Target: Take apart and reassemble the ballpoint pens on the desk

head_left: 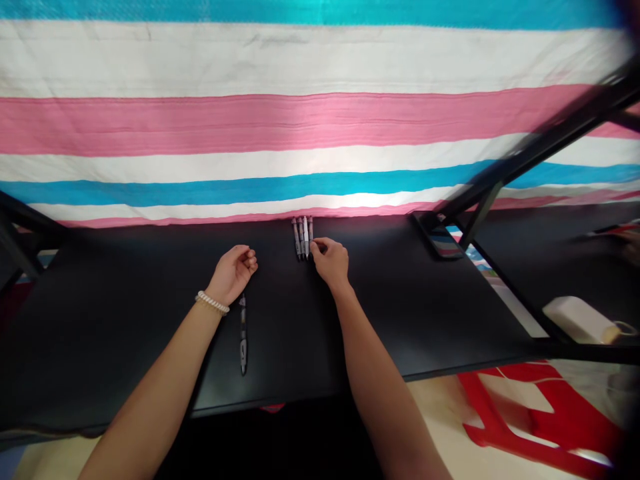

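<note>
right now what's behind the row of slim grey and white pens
Behind that row of slim grey and white pens hangs a pink, white and blue striped sheet, at the back edge of the black table. Whatever lies beyond the sheet is covered.

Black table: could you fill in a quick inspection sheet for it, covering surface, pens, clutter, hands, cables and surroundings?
Surface: black table, smooth and dark.
Pens: a row of pens side by side near the far edge; a single pen lies apart, nearer the person.
Clutter: dark phone at the far right.
Hands: right hand at the row's right end, grip unclear; left hand loosely curled near the single pen's far end, nothing seen in it.
Cables: pale loop by a white box, perhaps a cord.
Surroundings: striped sheet behind, red plastic stool lower right.
</note>
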Demonstrator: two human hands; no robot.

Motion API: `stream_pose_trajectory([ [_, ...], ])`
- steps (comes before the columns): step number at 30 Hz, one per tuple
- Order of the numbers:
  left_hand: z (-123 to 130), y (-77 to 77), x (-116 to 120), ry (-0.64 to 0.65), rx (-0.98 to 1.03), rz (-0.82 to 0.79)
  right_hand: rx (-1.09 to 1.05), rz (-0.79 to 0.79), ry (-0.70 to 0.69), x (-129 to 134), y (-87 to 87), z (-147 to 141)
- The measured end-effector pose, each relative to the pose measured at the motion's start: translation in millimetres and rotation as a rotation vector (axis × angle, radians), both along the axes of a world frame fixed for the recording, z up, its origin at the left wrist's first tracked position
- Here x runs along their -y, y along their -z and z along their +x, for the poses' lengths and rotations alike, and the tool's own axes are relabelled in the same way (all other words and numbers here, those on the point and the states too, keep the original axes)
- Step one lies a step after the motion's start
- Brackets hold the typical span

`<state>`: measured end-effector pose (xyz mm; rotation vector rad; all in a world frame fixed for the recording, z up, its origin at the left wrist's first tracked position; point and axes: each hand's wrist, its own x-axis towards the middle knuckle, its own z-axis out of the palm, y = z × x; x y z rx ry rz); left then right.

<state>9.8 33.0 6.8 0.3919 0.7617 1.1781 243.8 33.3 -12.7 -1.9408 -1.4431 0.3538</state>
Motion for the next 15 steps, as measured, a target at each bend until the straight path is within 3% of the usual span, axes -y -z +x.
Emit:
stream_pose_trajectory([
  [15, 0.5, -1.4, 0.9, 0.004, -0.011, 0.008, 0.008, -0.006, -0.010, 1.3, -3.1, -1.2],
])
